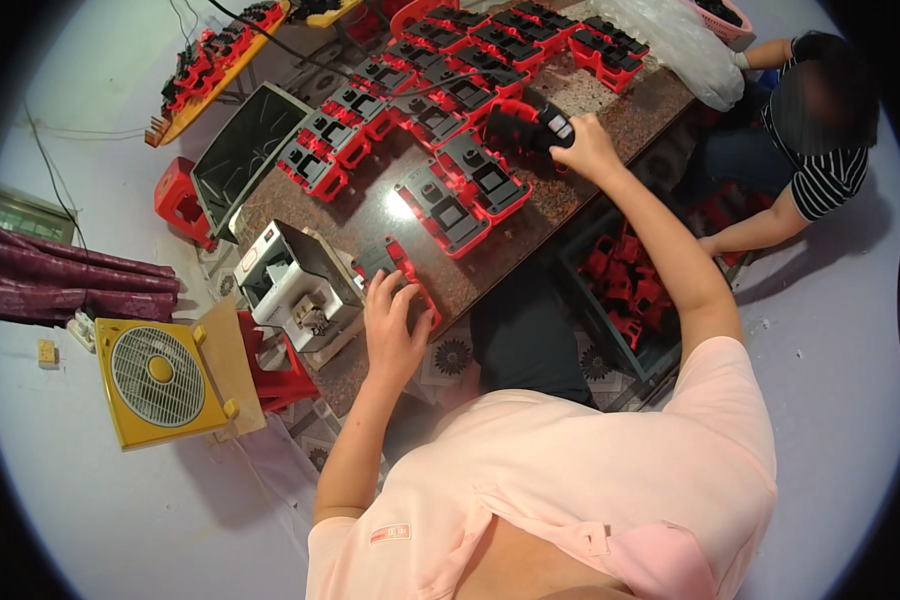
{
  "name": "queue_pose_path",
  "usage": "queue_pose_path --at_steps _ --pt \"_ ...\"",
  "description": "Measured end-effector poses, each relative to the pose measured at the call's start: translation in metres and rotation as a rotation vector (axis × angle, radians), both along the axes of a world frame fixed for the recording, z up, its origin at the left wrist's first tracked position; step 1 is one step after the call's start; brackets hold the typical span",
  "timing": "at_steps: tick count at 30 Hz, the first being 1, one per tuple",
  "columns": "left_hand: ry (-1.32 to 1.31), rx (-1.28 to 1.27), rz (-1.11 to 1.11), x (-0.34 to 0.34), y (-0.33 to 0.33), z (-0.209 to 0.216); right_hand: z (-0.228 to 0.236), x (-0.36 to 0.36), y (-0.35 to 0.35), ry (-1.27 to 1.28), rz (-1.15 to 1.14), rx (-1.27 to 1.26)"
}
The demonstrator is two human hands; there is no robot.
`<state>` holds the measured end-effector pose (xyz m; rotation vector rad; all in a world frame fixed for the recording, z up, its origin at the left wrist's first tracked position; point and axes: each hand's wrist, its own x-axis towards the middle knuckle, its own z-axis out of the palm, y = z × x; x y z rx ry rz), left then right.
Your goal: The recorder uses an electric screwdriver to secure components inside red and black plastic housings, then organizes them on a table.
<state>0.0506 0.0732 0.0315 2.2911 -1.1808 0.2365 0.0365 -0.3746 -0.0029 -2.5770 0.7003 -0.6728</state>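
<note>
My right hand (587, 150) is closed round a black power screwdriver (515, 127), held over the table's right side beside the rows of parts. My left hand (393, 325) grips the near end of a red-and-black plastic housing (378, 258) lying at the front of the table, fingers and thumb on either side of it. Just left of that hand stands a white machine (295, 285) with a small metal mechanism on its front. Two joined housings (460, 195) lie between my hands, with several more (355, 120) in rows behind them.
A grey crate (615, 340) of red parts sits below the table's right edge. At right, a co-worker in a striped shirt (830, 185) reaches down near it. A black cable (310, 60) hangs over the table. A yellow fan (160, 375) stands at left, near a dark bin (245, 150).
</note>
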Motion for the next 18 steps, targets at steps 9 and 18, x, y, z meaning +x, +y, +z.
queue_pose_path --at_steps 9,18 --pt "-0.073 0.016 0.069 -0.013 0.014 -0.008 0.042 0.003 -0.007 0.257 0.031 1.043" --pt "-0.105 0.146 -0.11 -0.007 0.069 -0.004 0.045 0.0 -0.029 -0.068 -0.042 0.203"
